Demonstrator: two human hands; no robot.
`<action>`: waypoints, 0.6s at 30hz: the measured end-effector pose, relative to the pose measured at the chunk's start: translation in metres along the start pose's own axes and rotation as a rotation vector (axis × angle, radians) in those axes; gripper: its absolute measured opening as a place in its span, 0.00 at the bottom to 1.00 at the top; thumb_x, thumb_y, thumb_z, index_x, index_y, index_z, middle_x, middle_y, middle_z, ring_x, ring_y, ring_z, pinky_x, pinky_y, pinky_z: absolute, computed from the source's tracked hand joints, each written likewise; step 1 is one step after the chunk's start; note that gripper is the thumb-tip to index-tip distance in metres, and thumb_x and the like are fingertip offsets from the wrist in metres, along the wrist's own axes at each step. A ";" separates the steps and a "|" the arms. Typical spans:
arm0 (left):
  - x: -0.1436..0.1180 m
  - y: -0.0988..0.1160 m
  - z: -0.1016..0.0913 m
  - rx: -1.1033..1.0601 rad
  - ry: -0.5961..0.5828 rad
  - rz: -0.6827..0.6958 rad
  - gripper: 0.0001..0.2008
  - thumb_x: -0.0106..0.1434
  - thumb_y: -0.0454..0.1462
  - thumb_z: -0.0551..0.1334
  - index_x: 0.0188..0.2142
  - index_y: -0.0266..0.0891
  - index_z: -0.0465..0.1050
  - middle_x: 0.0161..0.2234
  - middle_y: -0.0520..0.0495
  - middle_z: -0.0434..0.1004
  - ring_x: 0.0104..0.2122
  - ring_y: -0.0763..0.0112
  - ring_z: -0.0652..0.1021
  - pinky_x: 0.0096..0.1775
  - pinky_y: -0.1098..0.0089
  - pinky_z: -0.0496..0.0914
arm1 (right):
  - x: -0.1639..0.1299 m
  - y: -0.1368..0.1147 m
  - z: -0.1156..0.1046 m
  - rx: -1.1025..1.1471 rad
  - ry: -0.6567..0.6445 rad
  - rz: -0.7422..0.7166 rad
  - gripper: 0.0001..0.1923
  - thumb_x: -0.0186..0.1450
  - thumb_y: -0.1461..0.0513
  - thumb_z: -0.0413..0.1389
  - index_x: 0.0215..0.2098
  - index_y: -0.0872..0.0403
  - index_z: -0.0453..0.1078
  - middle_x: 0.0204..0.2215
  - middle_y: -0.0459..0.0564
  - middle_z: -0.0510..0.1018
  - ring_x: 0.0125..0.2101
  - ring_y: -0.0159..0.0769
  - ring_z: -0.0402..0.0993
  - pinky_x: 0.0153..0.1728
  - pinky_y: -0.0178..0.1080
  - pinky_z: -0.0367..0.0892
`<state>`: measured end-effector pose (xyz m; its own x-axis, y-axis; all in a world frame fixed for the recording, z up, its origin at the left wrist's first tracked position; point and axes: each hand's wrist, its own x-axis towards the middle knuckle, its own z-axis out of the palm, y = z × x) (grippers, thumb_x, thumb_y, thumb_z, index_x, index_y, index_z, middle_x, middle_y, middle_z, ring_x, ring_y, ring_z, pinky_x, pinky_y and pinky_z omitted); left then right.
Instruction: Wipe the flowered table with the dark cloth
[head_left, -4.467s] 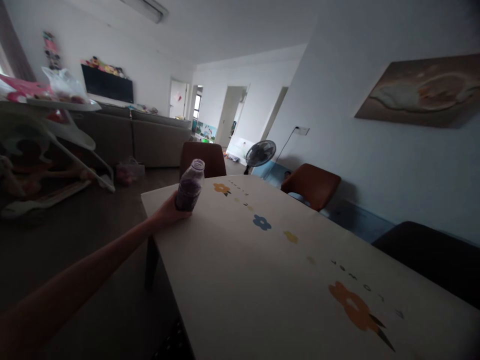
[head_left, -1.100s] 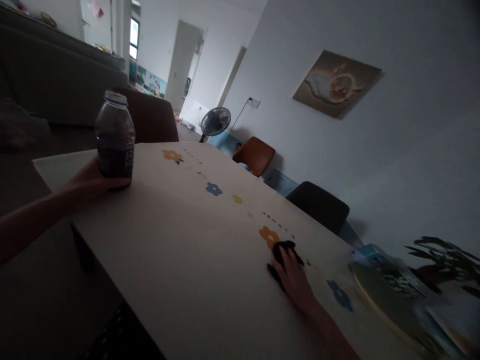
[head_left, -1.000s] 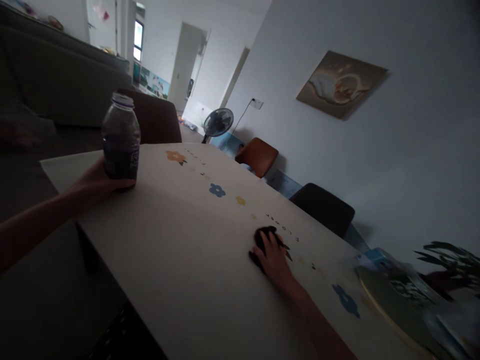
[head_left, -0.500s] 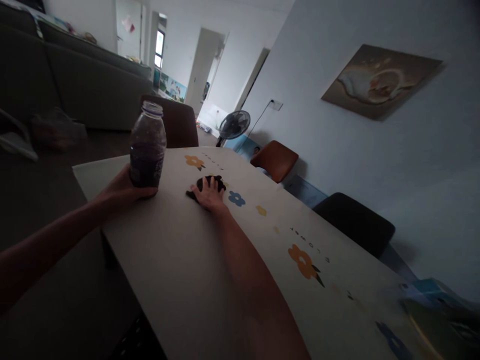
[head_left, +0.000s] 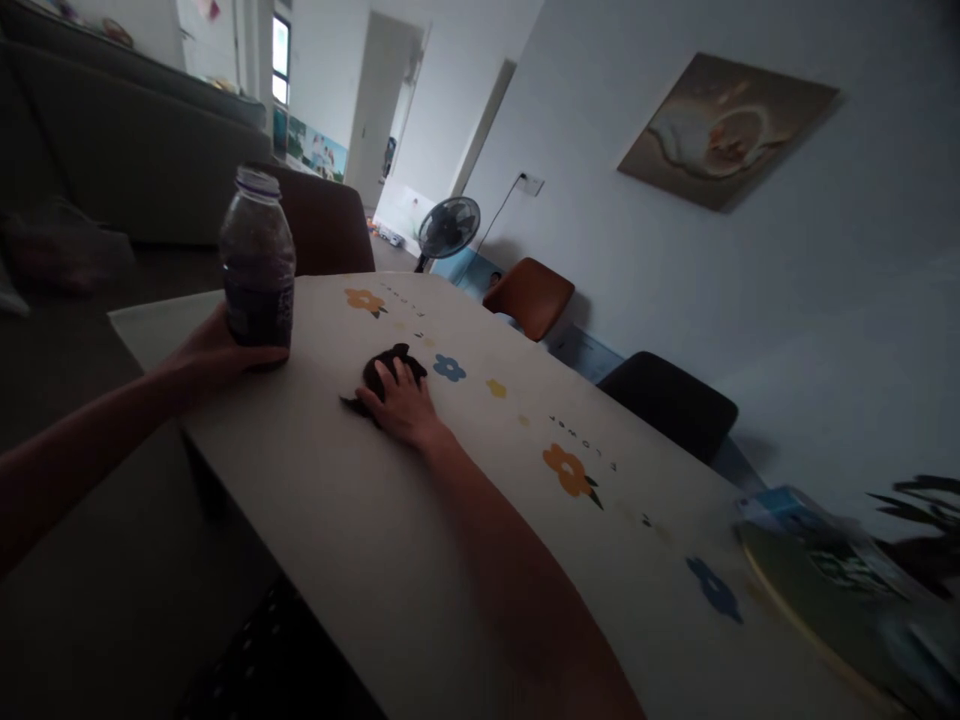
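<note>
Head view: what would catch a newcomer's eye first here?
The left hand grips a dark bottle standing near the table's far left corner. Just right of it, the right hand presses flat on a dark cloth beside a blue flower print.

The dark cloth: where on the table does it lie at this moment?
The dark cloth lies toward the table's far left end, pressed under the right hand, between the bottle and a blue flower print.
</note>
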<state>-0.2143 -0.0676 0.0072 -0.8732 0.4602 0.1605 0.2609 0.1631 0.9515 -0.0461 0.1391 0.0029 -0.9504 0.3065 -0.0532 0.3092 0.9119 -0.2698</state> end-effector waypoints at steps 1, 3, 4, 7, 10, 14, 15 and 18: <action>-0.001 0.001 0.000 -0.011 -0.007 -0.004 0.43 0.41 0.43 0.75 0.56 0.39 0.65 0.49 0.43 0.74 0.48 0.56 0.74 0.54 0.54 0.69 | -0.017 0.004 -0.002 -0.002 -0.008 0.004 0.36 0.73 0.42 0.42 0.71 0.51 0.45 0.69 0.57 0.40 0.68 0.45 0.32 0.65 0.56 0.33; -0.002 0.002 0.000 -0.016 -0.004 -0.017 0.43 0.40 0.43 0.75 0.56 0.38 0.66 0.49 0.43 0.74 0.49 0.55 0.74 0.56 0.51 0.67 | -0.053 0.013 -0.005 -0.013 -0.022 0.026 0.35 0.74 0.42 0.43 0.71 0.51 0.45 0.69 0.57 0.39 0.68 0.42 0.32 0.65 0.54 0.33; -0.003 0.003 0.000 -0.014 0.004 -0.019 0.43 0.40 0.42 0.75 0.56 0.38 0.66 0.50 0.42 0.74 0.49 0.55 0.74 0.56 0.51 0.67 | -0.073 0.020 -0.007 -0.024 -0.029 0.040 0.35 0.74 0.43 0.43 0.71 0.51 0.45 0.69 0.56 0.39 0.68 0.42 0.32 0.65 0.54 0.33; -0.004 0.003 -0.001 -0.002 0.022 -0.007 0.43 0.41 0.42 0.75 0.57 0.38 0.65 0.51 0.42 0.73 0.49 0.57 0.73 0.56 0.52 0.67 | -0.137 0.043 -0.009 -0.070 -0.036 0.089 0.34 0.74 0.45 0.44 0.71 0.53 0.45 0.69 0.56 0.39 0.68 0.43 0.33 0.65 0.55 0.33; -0.004 0.003 -0.002 0.006 0.000 -0.001 0.42 0.41 0.42 0.75 0.56 0.38 0.66 0.50 0.44 0.74 0.48 0.59 0.74 0.56 0.53 0.67 | -0.212 0.071 -0.005 -0.114 -0.003 0.158 0.34 0.74 0.45 0.42 0.71 0.53 0.46 0.69 0.54 0.40 0.68 0.43 0.33 0.65 0.57 0.34; -0.007 0.007 -0.001 0.001 0.002 0.014 0.42 0.41 0.42 0.74 0.56 0.38 0.67 0.50 0.45 0.74 0.47 0.61 0.74 0.57 0.54 0.66 | -0.319 0.106 0.009 -0.135 0.124 0.250 0.33 0.73 0.44 0.36 0.70 0.49 0.48 0.69 0.52 0.43 0.67 0.46 0.39 0.64 0.63 0.38; -0.009 0.010 0.000 0.001 -0.004 0.017 0.41 0.40 0.42 0.74 0.55 0.37 0.67 0.51 0.44 0.74 0.48 0.61 0.74 0.57 0.54 0.66 | -0.345 0.114 0.013 -0.149 0.168 0.278 0.32 0.73 0.44 0.37 0.70 0.48 0.48 0.69 0.52 0.44 0.67 0.48 0.41 0.63 0.65 0.40; -0.013 0.018 0.002 0.016 0.005 -0.008 0.41 0.40 0.41 0.74 0.55 0.35 0.68 0.52 0.42 0.73 0.48 0.61 0.73 0.57 0.55 0.66 | -0.412 0.134 0.029 -0.227 0.283 0.349 0.30 0.73 0.46 0.38 0.70 0.45 0.46 0.68 0.52 0.45 0.66 0.52 0.46 0.60 0.69 0.48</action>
<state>-0.1972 -0.0688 0.0219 -0.8774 0.4544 0.1539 0.2600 0.1809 0.9485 0.3855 0.1267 -0.0392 -0.7523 0.6370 0.1682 0.6364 0.7687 -0.0643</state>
